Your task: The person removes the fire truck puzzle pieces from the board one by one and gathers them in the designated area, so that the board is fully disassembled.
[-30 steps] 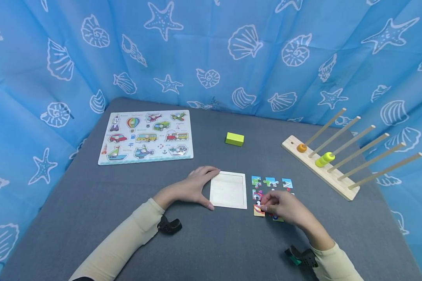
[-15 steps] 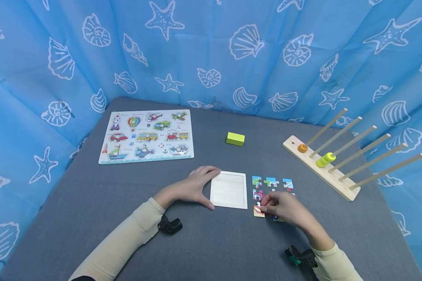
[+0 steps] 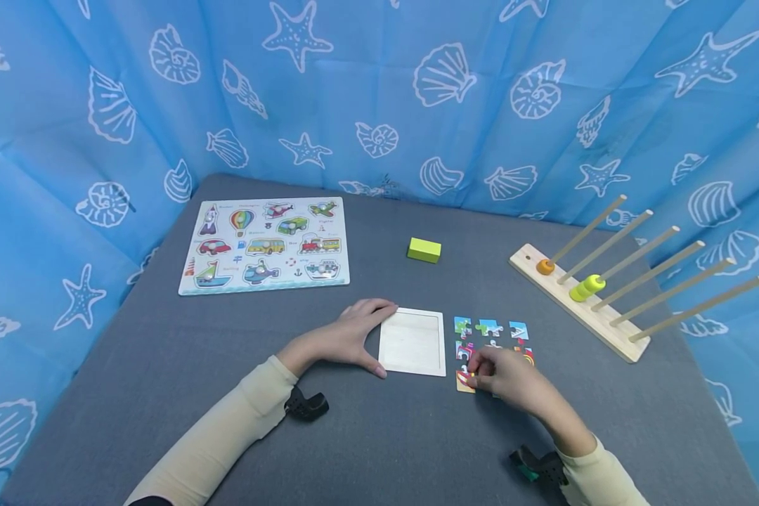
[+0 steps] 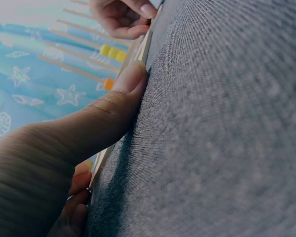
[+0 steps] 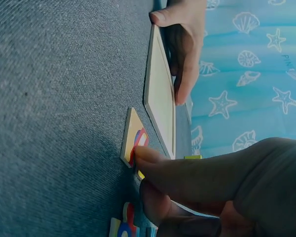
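My left hand (image 3: 354, 336) holds the left side of a square wooden puzzle tray (image 3: 412, 342), thumb at the near corner and fingertips at the far one. In the left wrist view the thumb of the left hand (image 4: 84, 123) lies along the tray's edge. Right of the tray, my right hand (image 3: 509, 376) pinches a jigsaw piece (image 3: 463, 381) by its right side. That jigsaw piece (image 5: 133, 133) shows bare tan, red and blue in the right wrist view. Several other jigsaw pieces (image 3: 490, 327) lie in loose rows beyond the right hand, which partly covers them.
A yellow-green block (image 3: 424, 250) stands behind the tray. At back left lies a vehicle peg puzzle board (image 3: 266, 246). A wooden base with slanted pegs (image 3: 578, 302), carrying orange and yellow-green beads, is at right. A blue shell-print curtain (image 3: 367, 84) borders the table.
My right hand has shifted slightly, uncovering more of a piece at the right of the group. The left hand and the tray stay put.
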Available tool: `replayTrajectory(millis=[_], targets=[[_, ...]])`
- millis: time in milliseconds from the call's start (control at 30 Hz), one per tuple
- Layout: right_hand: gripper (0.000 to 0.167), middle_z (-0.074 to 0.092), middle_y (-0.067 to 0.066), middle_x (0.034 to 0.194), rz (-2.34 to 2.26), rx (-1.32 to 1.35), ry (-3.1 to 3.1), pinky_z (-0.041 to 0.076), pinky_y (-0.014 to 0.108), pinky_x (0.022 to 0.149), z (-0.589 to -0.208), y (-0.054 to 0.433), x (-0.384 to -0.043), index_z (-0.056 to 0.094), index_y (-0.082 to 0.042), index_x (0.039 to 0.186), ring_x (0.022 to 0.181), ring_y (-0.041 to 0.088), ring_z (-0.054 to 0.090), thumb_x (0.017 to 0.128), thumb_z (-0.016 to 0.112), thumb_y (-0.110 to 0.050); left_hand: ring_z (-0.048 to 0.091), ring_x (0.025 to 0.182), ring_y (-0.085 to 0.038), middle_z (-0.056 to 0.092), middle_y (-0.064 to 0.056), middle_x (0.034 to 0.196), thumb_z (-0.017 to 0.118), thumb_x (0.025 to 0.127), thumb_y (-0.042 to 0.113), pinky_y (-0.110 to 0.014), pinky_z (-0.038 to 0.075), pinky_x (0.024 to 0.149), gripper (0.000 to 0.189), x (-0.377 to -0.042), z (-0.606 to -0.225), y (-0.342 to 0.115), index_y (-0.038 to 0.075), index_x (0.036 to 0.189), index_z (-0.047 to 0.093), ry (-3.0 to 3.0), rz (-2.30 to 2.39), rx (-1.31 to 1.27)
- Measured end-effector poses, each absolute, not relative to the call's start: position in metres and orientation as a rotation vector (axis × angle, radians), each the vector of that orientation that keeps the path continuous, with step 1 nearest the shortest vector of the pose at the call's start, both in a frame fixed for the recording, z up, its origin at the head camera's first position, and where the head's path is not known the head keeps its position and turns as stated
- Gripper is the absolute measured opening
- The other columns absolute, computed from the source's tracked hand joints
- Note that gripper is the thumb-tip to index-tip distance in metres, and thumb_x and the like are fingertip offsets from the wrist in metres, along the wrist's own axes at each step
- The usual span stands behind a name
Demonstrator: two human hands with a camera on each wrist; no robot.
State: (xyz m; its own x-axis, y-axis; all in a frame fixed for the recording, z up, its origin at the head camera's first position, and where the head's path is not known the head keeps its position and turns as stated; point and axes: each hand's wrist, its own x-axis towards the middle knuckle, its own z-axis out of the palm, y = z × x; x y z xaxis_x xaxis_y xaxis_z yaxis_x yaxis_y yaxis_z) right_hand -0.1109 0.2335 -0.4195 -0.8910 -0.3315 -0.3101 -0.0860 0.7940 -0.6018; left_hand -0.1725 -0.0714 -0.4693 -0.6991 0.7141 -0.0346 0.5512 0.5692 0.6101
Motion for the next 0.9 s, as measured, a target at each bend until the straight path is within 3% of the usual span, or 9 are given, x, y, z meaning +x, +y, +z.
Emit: replayTrajectory(millis=[633, 900], targets=[[0.015, 0.046, -0.003, 0.065, -0.723, -0.374, 2.675, 0.031, 0.024, 0.051, -0.4209, 0.2316, -0.1099, 0.058, -0.011, 0.084, 0.057, 0.011, 0.041, 0.083, 0.069, -0.001, 0.024, 0.140, -0.024, 0.028, -0.005, 0.152, 0.079, 0.067, 0.057, -0.049, 0.024, 0.110, 0.110, -0.1725, -0.4717, -0.0729, 0.013, 0.152, 0.026, 2.527, 0.841, 1.047], [0.010, 0.048, -0.005, 0.064, -0.696, -0.414, 2.750, 0.033, 0.024, 0.049, -0.4122, 0.2311, -0.1087, 0.061, -0.012, 0.086, 0.053, 0.008, 0.042, 0.085, 0.071, -0.009, 0.023, 0.140, -0.023, 0.028, -0.004, 0.152, 0.081, 0.067, 0.056, -0.049, 0.023, 0.111, 0.110, -0.1709, -0.4739, -0.0699, 0.016, 0.152, 0.025, 2.512, 0.867, 1.049]])
